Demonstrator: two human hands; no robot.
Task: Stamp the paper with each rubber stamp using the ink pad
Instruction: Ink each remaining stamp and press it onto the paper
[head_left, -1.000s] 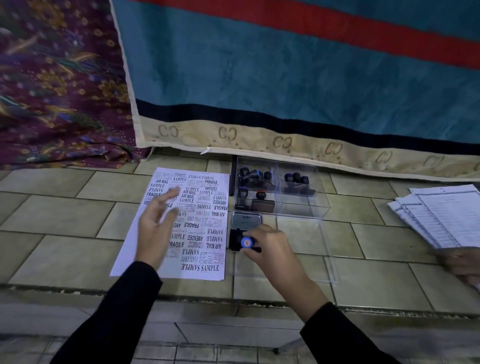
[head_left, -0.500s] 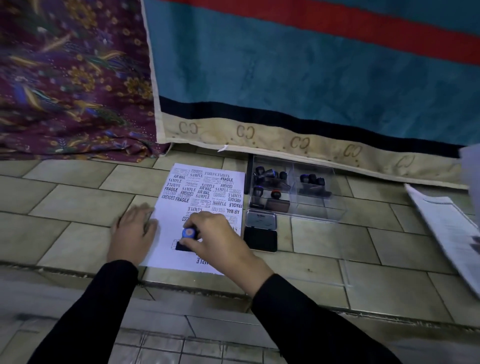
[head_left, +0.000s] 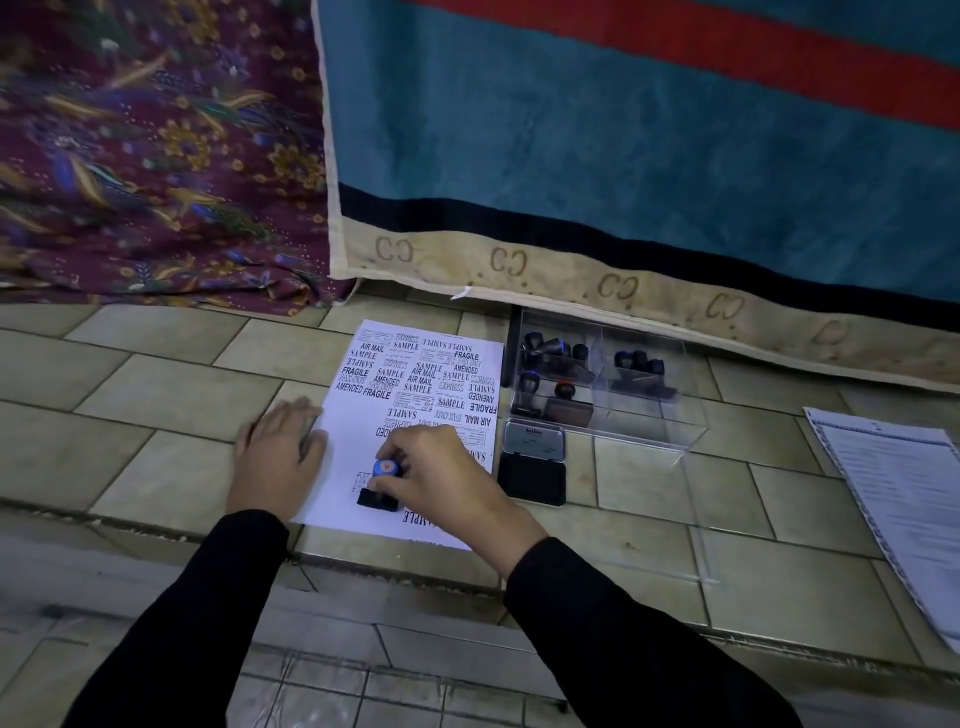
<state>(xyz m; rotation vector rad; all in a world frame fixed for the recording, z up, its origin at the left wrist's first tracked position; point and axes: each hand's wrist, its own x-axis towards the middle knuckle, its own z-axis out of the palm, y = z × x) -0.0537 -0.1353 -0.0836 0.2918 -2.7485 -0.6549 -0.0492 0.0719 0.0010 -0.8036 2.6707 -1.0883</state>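
Ink pad lies right of the paper, before the stamp box.

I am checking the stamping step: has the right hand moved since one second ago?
Yes. The right hand with the blue-topped stamp went left, from over the ink pad onto the paper.

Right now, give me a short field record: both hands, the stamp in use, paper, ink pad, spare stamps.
left hand: flat on white paper's left edge
right hand: gripping blue-knobbed rubber stamp
stamp: base down on white printed paper, lower part
black ink pad: open, right of paper
spare stamps: in clear plastic box
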